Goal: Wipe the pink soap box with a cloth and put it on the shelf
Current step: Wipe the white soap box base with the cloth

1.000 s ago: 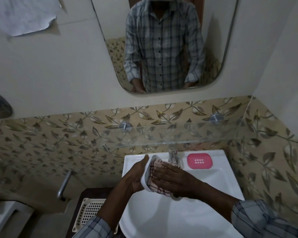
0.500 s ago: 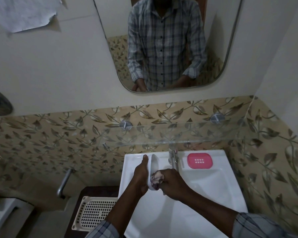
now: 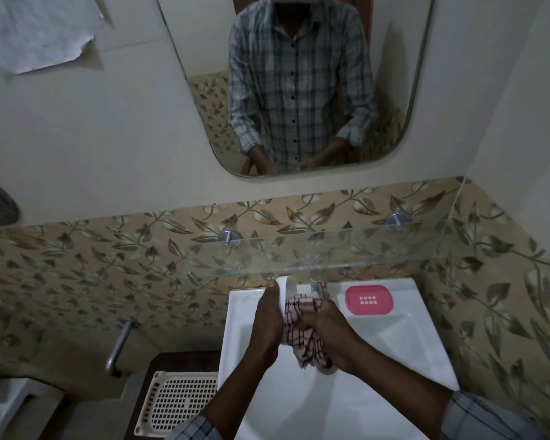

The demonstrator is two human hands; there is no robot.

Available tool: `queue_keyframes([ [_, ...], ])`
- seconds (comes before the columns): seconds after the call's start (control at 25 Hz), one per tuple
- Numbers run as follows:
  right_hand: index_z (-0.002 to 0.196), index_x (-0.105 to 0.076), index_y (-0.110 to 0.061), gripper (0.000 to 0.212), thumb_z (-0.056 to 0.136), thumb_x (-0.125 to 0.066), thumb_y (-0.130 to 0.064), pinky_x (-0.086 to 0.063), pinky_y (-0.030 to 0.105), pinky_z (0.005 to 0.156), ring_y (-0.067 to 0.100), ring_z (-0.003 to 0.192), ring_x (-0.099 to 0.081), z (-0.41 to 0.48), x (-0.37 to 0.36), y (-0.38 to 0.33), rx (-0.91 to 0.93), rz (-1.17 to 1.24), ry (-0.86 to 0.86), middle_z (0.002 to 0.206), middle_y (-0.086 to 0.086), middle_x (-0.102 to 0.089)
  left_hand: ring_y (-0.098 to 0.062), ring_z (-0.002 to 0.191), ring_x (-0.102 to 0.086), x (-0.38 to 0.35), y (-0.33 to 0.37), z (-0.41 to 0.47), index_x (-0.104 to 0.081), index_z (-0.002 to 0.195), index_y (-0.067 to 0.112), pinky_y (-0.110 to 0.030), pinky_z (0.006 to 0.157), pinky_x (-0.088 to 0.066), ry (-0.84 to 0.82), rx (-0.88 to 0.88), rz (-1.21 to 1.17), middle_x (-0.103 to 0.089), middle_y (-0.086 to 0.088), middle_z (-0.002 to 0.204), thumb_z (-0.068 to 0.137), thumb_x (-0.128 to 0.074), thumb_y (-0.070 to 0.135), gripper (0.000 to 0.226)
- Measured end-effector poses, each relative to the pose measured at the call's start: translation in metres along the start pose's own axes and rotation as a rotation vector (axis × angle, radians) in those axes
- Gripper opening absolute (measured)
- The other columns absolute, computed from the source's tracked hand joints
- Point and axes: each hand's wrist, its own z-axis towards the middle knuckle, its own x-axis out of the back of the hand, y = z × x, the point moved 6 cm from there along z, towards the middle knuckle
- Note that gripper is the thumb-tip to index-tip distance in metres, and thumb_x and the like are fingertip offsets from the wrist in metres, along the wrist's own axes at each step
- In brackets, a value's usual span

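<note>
Over the white basin, my left hand holds a white soap box part on edge, fingers wrapped along its left side. My right hand grips a bunched pink checked cloth and presses it against that white part. A pink soap box piece with small drain holes lies flat on the basin's back right ledge, apart from both hands. A clear glass shelf runs along the wall just above the basin.
A chrome tap stands behind my hands, partly hidden. Two metal brackets hold the shelf. A mirror hangs above. A white perforated basket sits on a dark stand at lower left, near a metal pipe.
My right hand went from lying flat over the cloth to bunching it in a fist, then slid the cloth down along the white part. The pink piece stayed put.
</note>
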Motion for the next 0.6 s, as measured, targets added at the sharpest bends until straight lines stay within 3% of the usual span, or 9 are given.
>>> queue_keyframes([
  [0.04, 0.087, -0.075, -0.006, 0.028, 0.078, -0.052, 0.008, -0.059, 0.035, 0.063, 0.035, 0.077, -0.074, 0.004, 0.000, -0.004, -0.049, 0.101, -0.004, 0.085, 0.022, -0.076, -0.011, 0.116, -0.065, 0.000, 0.006, -0.005, -0.065, 0.123, 0.035, -0.028, 0.098, -0.053, 0.016, -0.154, 0.032, -0.071, 0.008, 0.122, 0.099, -0.025, 0.060, 0.052],
  [0.12, 0.095, -0.072, 0.004, 0.029, 0.078, -0.050, 0.011, -0.060, 0.041, 0.072, 0.039, 0.083, -0.071, 0.010, 0.003, -0.015, -0.094, 0.260, 0.009, 0.092, 0.027, -0.073, 0.000, 0.124, -0.057, -0.008, 0.010, -0.019, -0.046, 0.139, 0.035, -0.014, 0.097, -0.048, -0.058, -0.366, -0.028, -0.063, 0.023, 0.130, 0.098, -0.028, 0.060, 0.051],
  [0.16, 0.095, -0.072, 0.005, 0.027, 0.078, -0.051, 0.010, -0.057, 0.041, 0.074, 0.038, 0.083, -0.070, 0.010, 0.005, -0.020, -0.090, 0.296, 0.018, 0.092, 0.027, -0.072, 0.001, 0.124, -0.057, -0.013, 0.004, -0.023, -0.038, 0.145, 0.029, -0.013, 0.094, -0.049, -0.110, -0.424, -0.076, -0.061, 0.024, 0.132, 0.096, -0.032, 0.062, 0.059],
  [0.24, 0.092, -0.073, -0.002, 0.018, 0.078, -0.063, -0.001, -0.057, 0.041, 0.079, 0.034, 0.085, -0.071, 0.005, 0.007, -0.023, -0.037, 0.196, -0.001, 0.092, 0.022, -0.073, -0.009, 0.127, -0.058, -0.016, -0.010, -0.029, -0.030, 0.150, 0.026, -0.024, 0.094, -0.054, -0.153, -0.421, -0.117, -0.058, 0.014, 0.140, 0.097, -0.035, 0.059, 0.063],
  [0.32, 0.101, -0.071, -0.008, 0.030, 0.073, -0.080, -0.014, -0.059, 0.046, 0.087, 0.030, 0.094, -0.073, -0.003, 0.008, -0.015, 0.052, 0.009, -0.017, 0.100, 0.015, -0.076, -0.027, 0.130, -0.055, -0.019, -0.020, -0.026, -0.034, 0.149, 0.029, -0.040, 0.097, -0.054, -0.155, -0.280, -0.109, -0.049, -0.010, 0.150, 0.096, -0.035, 0.059, 0.061],
  [0.36, 0.104, -0.071, -0.012, 0.035, 0.071, -0.084, -0.015, -0.058, 0.051, 0.089, 0.029, 0.095, -0.074, -0.005, 0.011, -0.010, 0.089, -0.059, 0.005, 0.101, 0.011, -0.077, -0.036, 0.132, -0.052, -0.020, -0.027, -0.023, -0.036, 0.149, 0.023, -0.048, 0.101, -0.051, -0.170, -0.174, -0.115, -0.044, -0.019, 0.151, 0.093, -0.034, 0.066, 0.071],
  [0.44, 0.107, -0.069, -0.025, 0.041, 0.071, -0.082, -0.009, -0.058, 0.054, 0.086, 0.028, 0.092, -0.074, -0.010, 0.015, -0.008, 0.190, -0.173, 0.033, 0.100, 0.002, -0.078, -0.042, 0.132, -0.049, -0.011, -0.034, -0.019, -0.040, 0.149, 0.023, -0.057, 0.108, -0.040, -0.212, 0.044, -0.294, -0.047, -0.020, 0.149, 0.086, -0.027, 0.074, 0.082],
  [0.52, 0.120, -0.063, -0.033, 0.055, 0.075, -0.074, -0.005, -0.057, 0.042, 0.089, 0.020, 0.100, -0.070, -0.013, 0.012, -0.012, 0.467, -0.566, -0.071, 0.110, -0.005, -0.074, -0.042, 0.126, -0.053, -0.003, -0.027, -0.016, -0.056, 0.138, 0.013, -0.060, 0.109, -0.035, -0.259, 0.311, -0.489, -0.060, -0.021, 0.135, 0.082, -0.029, 0.079, 0.091],
  [0.6, 0.133, -0.054, -0.022, 0.058, 0.078, -0.065, -0.003, -0.053, 0.035, 0.090, 0.023, 0.103, -0.062, -0.017, -0.003, -0.008, 0.722, -1.024, -0.172, 0.116, 0.004, -0.067, -0.044, 0.110, -0.061, -0.002, -0.010, -0.020, -0.067, 0.118, -0.003, -0.057, 0.104, -0.038, -0.333, 0.504, -0.470, -0.067, -0.028, 0.117, 0.085, -0.041, 0.073, 0.087],
])
